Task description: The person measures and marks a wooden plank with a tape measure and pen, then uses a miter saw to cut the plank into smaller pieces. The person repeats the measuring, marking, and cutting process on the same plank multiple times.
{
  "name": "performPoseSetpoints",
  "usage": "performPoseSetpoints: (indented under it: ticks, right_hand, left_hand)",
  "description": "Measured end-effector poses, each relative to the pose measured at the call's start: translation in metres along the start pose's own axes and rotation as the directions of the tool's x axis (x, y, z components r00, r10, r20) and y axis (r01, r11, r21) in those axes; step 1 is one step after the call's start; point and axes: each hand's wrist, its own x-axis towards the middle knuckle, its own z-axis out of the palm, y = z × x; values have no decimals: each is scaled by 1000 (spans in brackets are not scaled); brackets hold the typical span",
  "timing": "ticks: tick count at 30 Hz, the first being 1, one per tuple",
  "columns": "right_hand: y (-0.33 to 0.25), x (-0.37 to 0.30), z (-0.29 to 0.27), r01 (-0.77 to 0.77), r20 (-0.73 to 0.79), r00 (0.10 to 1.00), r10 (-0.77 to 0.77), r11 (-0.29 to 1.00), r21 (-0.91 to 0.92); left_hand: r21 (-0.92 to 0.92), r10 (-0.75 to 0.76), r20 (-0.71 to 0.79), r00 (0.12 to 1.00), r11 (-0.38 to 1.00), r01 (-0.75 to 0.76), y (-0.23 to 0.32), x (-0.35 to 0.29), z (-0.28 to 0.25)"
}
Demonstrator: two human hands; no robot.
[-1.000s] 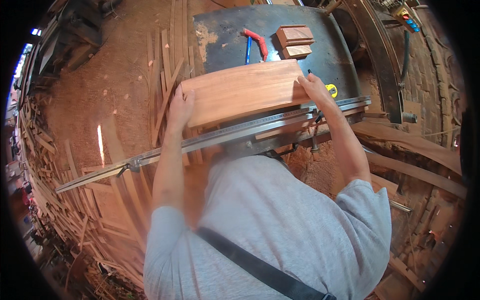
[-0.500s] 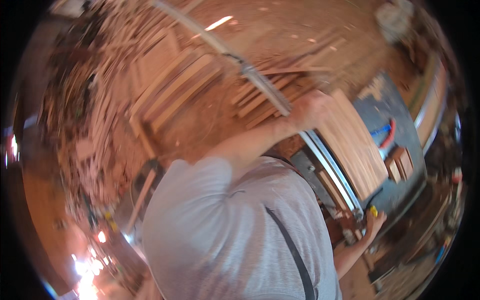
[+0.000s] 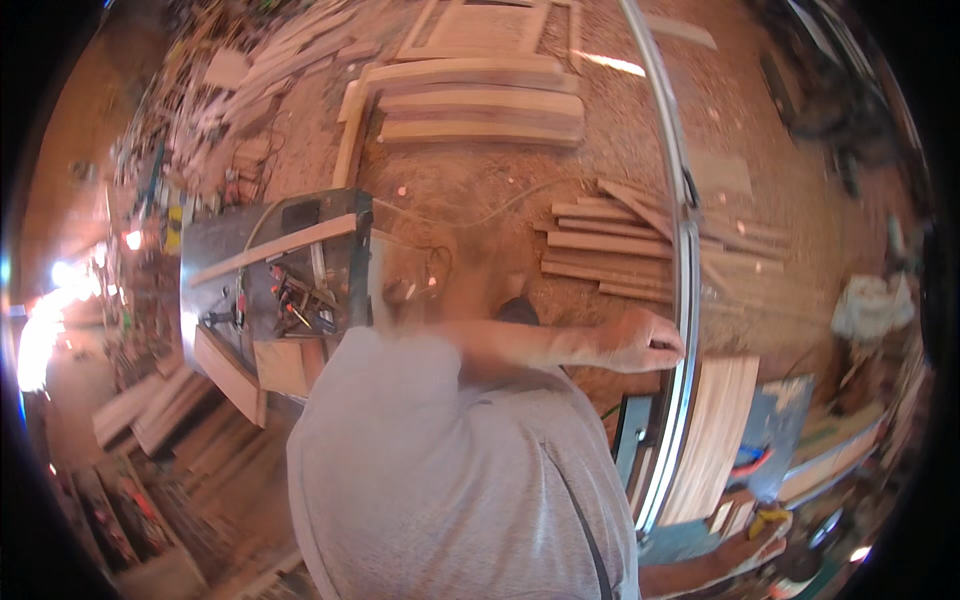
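Head view: left hand (image 3: 640, 342) curled closed at a long silver metal rail (image 3: 687, 270); right hand (image 3: 752, 547), beyond it, grips a yellow tape measure (image 3: 768, 522).

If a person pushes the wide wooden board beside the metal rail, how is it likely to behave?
The wide wooden board would likely be stiff: it looks like solid wood, with no visible sag. It should hardly roll or tip, because it appears to lie on its broad face on the grey tabletop. It may feel fairly heavy, being long and wide.
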Motion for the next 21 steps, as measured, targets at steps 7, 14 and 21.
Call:
performPoseSetpoints:
  ticks: [7, 14, 21]
  right_hand:
    - [-32, -66, 434, 293, 824, 566, -12, 938, -187]
    - [-53, -182, 721, 488, 882, -272, -384, 735, 471]
    - [-58, -254, 905, 296, 705, -622, -339, 732, 613]
  left_hand:
    - [-225, -211, -176, 962, 960, 170, -19, -39, -172]
    - [-171, -328, -433, 840, 945, 280, -45, -142, -360]
    - [-472, -533, -707, 465, 845, 252, -64, -228, -466]
